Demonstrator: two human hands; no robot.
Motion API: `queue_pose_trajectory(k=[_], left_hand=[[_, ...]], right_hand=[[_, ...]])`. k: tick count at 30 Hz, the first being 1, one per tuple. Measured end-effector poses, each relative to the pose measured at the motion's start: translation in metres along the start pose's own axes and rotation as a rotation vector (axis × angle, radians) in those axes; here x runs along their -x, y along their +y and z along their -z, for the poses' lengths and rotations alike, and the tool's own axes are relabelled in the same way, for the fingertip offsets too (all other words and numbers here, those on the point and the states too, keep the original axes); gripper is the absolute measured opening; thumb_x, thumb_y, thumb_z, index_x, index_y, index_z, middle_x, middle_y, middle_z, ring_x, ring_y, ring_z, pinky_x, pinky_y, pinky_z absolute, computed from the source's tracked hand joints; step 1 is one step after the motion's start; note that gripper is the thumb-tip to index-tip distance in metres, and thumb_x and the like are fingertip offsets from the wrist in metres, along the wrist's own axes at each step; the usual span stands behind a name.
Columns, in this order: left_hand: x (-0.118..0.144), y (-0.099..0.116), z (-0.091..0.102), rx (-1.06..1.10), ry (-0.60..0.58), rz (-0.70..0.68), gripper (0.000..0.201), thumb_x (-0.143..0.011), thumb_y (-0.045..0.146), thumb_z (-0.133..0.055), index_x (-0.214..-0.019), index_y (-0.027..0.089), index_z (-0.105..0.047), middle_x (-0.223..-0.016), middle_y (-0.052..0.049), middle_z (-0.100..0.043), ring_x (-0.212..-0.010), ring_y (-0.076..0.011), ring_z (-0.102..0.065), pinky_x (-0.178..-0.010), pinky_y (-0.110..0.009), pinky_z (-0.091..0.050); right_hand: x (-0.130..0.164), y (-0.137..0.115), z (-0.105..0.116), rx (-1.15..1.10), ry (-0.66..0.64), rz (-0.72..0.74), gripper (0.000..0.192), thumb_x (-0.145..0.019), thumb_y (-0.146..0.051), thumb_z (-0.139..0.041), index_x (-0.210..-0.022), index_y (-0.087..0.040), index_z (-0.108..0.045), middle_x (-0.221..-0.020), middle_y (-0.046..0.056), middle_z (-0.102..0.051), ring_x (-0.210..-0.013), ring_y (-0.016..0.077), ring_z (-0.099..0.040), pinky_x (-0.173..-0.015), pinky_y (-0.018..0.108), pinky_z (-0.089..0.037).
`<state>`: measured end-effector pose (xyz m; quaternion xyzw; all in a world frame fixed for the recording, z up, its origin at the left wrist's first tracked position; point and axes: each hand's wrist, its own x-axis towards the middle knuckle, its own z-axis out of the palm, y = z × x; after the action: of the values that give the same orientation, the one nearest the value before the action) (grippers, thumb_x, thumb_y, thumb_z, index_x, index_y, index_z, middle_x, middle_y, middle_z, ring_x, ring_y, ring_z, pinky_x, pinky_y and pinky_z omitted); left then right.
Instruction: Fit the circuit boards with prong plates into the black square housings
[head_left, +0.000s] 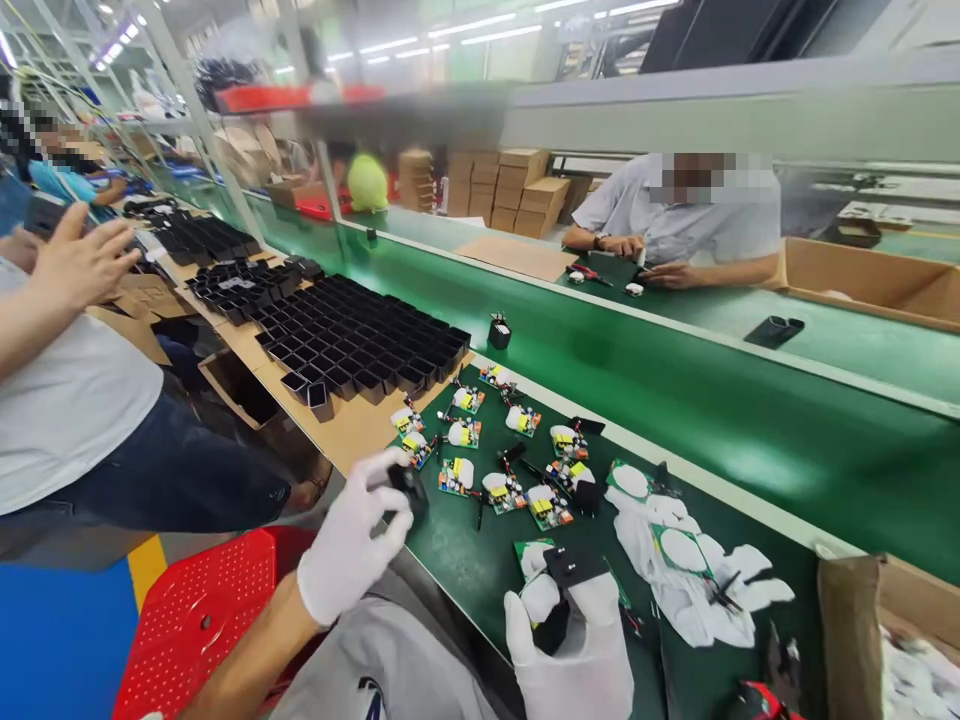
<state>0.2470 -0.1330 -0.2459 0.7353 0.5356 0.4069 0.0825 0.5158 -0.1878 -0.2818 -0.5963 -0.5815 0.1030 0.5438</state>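
My left hand (352,545), in a white glove, pinches a small black plastic case (409,492) above the front edge of the green bench. At the lower middle, my right hand (574,650), also gloved, grips a black square cover (574,566) with small pin-like marks on its face. A green circuit board (525,550) with white pads shows beside that cover; whether my right hand holds it too, I cannot tell. Several small circuit boards (463,433) with yellow and white parts lie between and beyond my hands. A spare pair of white gloves (634,545) lies right, with boards on top.
Rows of open black cases (367,330) stand on cardboard at left. A green conveyor belt (675,400) runs behind, carrying a black unit (499,330). Pliers (784,665) and a cardboard box (851,620) are at right. Co-workers stand left and sit opposite. A red stool (217,610) is below.
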Motion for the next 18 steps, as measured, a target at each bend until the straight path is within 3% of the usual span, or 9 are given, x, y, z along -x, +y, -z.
queue_pose_trajectory(k=[2,4,6,8,12,15,18], left_hand=[[0.017,0.019,-0.008,0.13,-0.159,-0.085,0.018,-0.096,0.006,-0.062,-0.096,0.024,-0.066,-0.161,-0.01,-0.059,-0.14,-0.0238,-0.067,-0.116,-0.045,-0.061],[0.025,0.028,-0.019,0.207,-0.236,-0.116,0.024,-0.089,0.001,-0.063,-0.096,0.024,-0.063,-0.16,-0.011,-0.06,-0.137,-0.0247,-0.07,-0.113,-0.046,-0.063],[0.026,0.028,-0.029,0.273,-0.224,-0.12,0.027,-0.087,0.0,-0.065,-0.097,0.025,-0.061,-0.159,-0.011,-0.061,-0.137,-0.0256,-0.07,-0.114,-0.048,-0.062],[0.024,0.023,-0.039,0.341,-0.194,-0.107,0.035,-0.088,0.002,-0.07,-0.112,0.026,-0.062,-0.162,-0.013,-0.059,-0.145,-0.0283,-0.065,-0.119,-0.053,-0.059],[0.022,0.018,-0.05,0.424,-0.225,0.16,0.088,-0.083,0.009,-0.084,-0.157,0.028,-0.042,-0.152,-0.015,-0.069,-0.141,-0.0321,-0.069,-0.12,-0.06,-0.058],[0.021,0.025,-0.046,0.504,-0.234,0.306,0.087,-0.079,0.013,-0.089,-0.154,0.027,-0.047,-0.143,-0.012,-0.076,-0.133,-0.033,-0.074,-0.12,-0.06,-0.057],[0.014,0.037,-0.033,0.694,-0.213,0.239,0.082,-0.079,0.01,-0.086,-0.151,0.027,-0.051,-0.145,-0.012,-0.074,-0.134,-0.0291,-0.075,-0.12,-0.051,-0.059]], right_hand=[[-0.001,-0.005,0.001,-0.048,-0.012,-0.041,0.042,-0.096,-0.045,-0.08,-0.127,-0.023,-0.063,-0.087,0.003,-0.067,-0.097,0.0314,-0.073,-0.094,0.053,-0.064],[-0.001,-0.01,-0.001,-0.112,-0.006,-0.08,0.04,-0.098,-0.042,-0.078,-0.13,-0.024,-0.062,-0.083,0.0,-0.063,-0.101,0.0314,-0.074,-0.098,0.055,-0.065],[-0.001,-0.014,-0.002,-0.163,-0.009,-0.109,0.037,-0.099,-0.037,-0.077,-0.13,-0.025,-0.061,-0.082,-0.002,-0.061,-0.102,0.0302,-0.076,-0.1,0.055,-0.066],[-0.002,-0.018,-0.005,-0.199,-0.016,-0.122,0.039,-0.098,-0.032,-0.078,-0.132,-0.026,-0.061,-0.081,-0.003,-0.06,-0.103,0.0293,-0.077,-0.104,0.057,-0.065],[-0.005,-0.023,-0.007,-0.284,-0.013,-0.115,0.043,-0.093,-0.023,-0.083,-0.132,-0.027,-0.065,-0.08,-0.005,-0.06,-0.101,0.0261,-0.075,-0.11,0.06,-0.061],[-0.007,-0.029,-0.005,-0.416,-0.019,-0.182,0.039,-0.089,-0.023,-0.088,-0.123,-0.026,-0.069,-0.078,-0.006,-0.059,-0.091,0.0233,-0.073,-0.102,0.055,-0.064],[-0.007,-0.033,0.001,-0.486,0.013,-0.29,0.047,-0.08,-0.034,-0.098,-0.116,-0.024,-0.07,-0.081,-0.001,-0.066,-0.088,0.0253,-0.074,-0.085,0.046,-0.065]])
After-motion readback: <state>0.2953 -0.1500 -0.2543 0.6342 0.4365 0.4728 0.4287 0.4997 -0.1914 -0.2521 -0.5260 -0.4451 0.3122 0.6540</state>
